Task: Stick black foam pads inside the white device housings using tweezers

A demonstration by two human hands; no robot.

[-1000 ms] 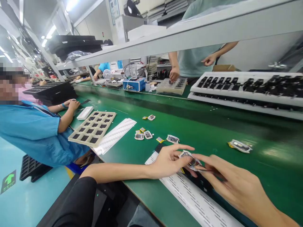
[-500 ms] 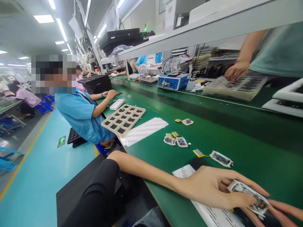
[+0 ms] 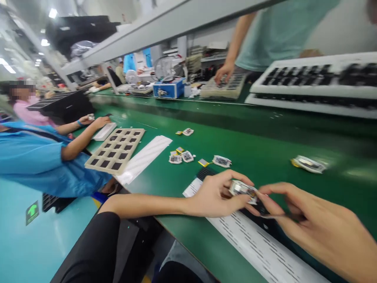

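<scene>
My left hand (image 3: 218, 194) is closed around a small circuit board in a white frame (image 3: 244, 190), held above the green bench. At the board's right end, the fingers of my right hand (image 3: 318, 220) are pinched together; a thin dark shape shows by them, too blurred to name. Beneath both hands lies a white sheet with rows of short black marks (image 3: 235, 232). Further along the bench are more white-framed boards (image 3: 222, 161) with yellow-edged battery packs (image 3: 203, 162), and one lies alone to the right (image 3: 309, 164).
A beige compartment tray (image 3: 116, 151) and white strips (image 3: 147, 157) lie to the left, by a co-worker in a blue top (image 3: 35, 157). Across the bench, another person's hand (image 3: 225, 72) reaches into a tray. White racks (image 3: 318, 78) stand at the far right under the shelf (image 3: 141, 35).
My view has swung to the right, so the bench items appear further left. My right hand has come fully into view, and the board remains in my left hand.
</scene>
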